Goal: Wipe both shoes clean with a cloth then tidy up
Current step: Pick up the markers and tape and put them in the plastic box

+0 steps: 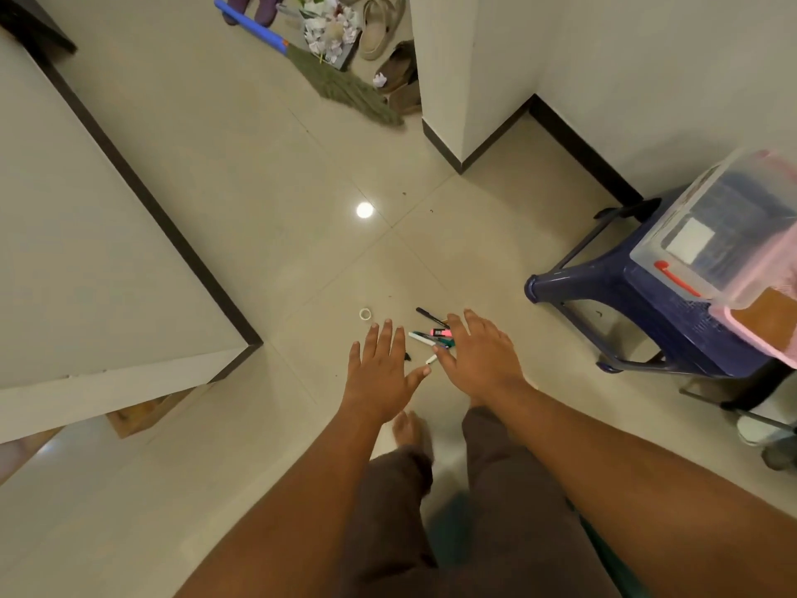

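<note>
Head view: left hand [381, 373] and right hand [478, 360] outstretched, fingers [386, 334] spread flat.

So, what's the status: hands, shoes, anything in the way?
Left hand and right hand open, empty. Shoes far off, untouched. No cloth in view. Pens and broom lie between.

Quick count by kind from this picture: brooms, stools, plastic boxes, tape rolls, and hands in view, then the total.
Broom: 1
Stool: 1
Plastic box: 1
Tape roll: 1
Hands: 2 (left hand, right hand, both with straight fingers, holding nothing)
Total: 6
</note>
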